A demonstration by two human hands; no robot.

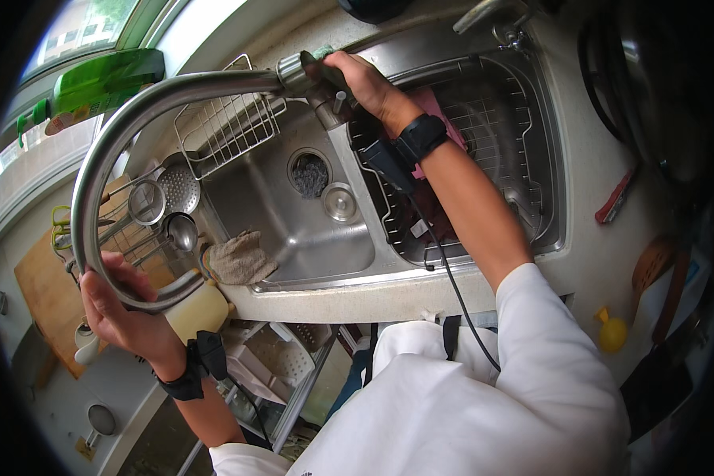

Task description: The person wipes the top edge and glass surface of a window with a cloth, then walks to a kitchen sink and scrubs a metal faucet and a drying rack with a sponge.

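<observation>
The curved metal spout of a kitchen faucet (178, 89) arches over the left side of the view. My left hand (125, 309) holds the spout around its lower bend, near the open end. At the faucet's body, my right hand (360, 80) presses a green scouring pad (322, 52), only partly visible beyond the fingers, near the metal collar (293, 72). Below is a two-basin steel sink (333, 253). The left basin has a drain with a dark mesh (309, 174) and a round metal stopper (340, 203) beside it. A pink cloth (431, 107) lies in the right basin's rack.
A wire basket (232, 134) hangs at the left basin's back edge. A brown cloth (241, 259) lies over its left rim. Ladles and strainers (179, 181), a wooden cutting board (47, 279) and a green bottle (110, 80) are left. A red-handled cutter (616, 199) lies right.
</observation>
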